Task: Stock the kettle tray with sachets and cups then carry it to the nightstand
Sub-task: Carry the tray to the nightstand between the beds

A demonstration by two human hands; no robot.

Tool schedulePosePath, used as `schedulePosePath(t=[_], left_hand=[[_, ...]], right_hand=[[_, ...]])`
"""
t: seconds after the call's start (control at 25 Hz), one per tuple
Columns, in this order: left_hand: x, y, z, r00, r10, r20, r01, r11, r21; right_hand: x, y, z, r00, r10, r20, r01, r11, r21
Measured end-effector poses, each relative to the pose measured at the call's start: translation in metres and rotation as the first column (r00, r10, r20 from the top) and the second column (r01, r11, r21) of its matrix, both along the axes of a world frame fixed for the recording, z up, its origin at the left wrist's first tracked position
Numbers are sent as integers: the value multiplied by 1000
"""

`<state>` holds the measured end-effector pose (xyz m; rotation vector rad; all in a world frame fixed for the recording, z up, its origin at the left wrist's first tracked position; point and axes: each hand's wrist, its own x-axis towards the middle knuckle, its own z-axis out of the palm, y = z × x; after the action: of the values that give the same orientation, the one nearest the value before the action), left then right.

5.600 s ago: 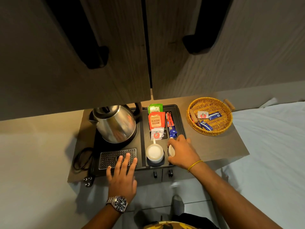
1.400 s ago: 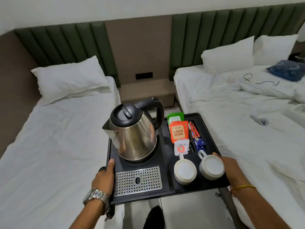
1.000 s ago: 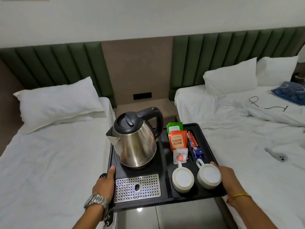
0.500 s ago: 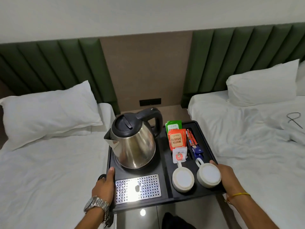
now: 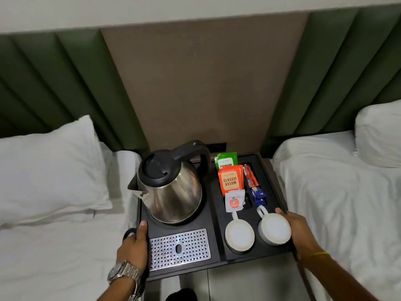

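I hold a black kettle tray [image 5: 213, 216] between two beds, its far end over the brown nightstand [image 5: 267, 160]. My left hand [image 5: 135, 246] grips its left edge, thumb on top; my right hand [image 5: 298, 232] grips the right edge. On the tray stand a steel kettle [image 5: 171, 187] with a black lid, a metal drip grille [image 5: 179, 248], and two white cups [image 5: 239, 236] [image 5: 273, 230] upside down. Behind the cups lie sachets: green [image 5: 226, 160], orange Classic Assam [image 5: 230, 179], white [image 5: 234, 200], plus red [image 5: 250, 175] and blue [image 5: 258, 195] sticks.
White beds lie on the left [image 5: 54, 257] and right [image 5: 347, 203], each with a pillow [image 5: 50, 170]. Green padded headboards [image 5: 54, 83] flank a brown wall panel [image 5: 204, 83] holding a dark socket [image 5: 217, 146]. Tiled floor [image 5: 249, 283] shows under the tray's near edge.
I have walked forward between the beds with the tray. The wall panel and nightstand are much closer, and the tray's far end now covers most of the nightstand top.
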<state>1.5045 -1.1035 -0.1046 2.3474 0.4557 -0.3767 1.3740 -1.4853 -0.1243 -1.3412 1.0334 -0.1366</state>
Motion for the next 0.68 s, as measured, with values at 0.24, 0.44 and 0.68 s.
schedulePosePath(t=[0.24,0.44,0.68], left_hand=[[165,-63,-228,992,-95,86,89,994,71],[271,-108,-389,971,-115,209,110,993,32],[316,-128,-461,943,-118,310,116,993,25]], right_hand=[[160,-73,-227,997,-61,51,66,993,-101],[255,-114,-387,998,-17,67,26,990,-142],[287,-131,-462,993,-4,119,18,993,-116]])
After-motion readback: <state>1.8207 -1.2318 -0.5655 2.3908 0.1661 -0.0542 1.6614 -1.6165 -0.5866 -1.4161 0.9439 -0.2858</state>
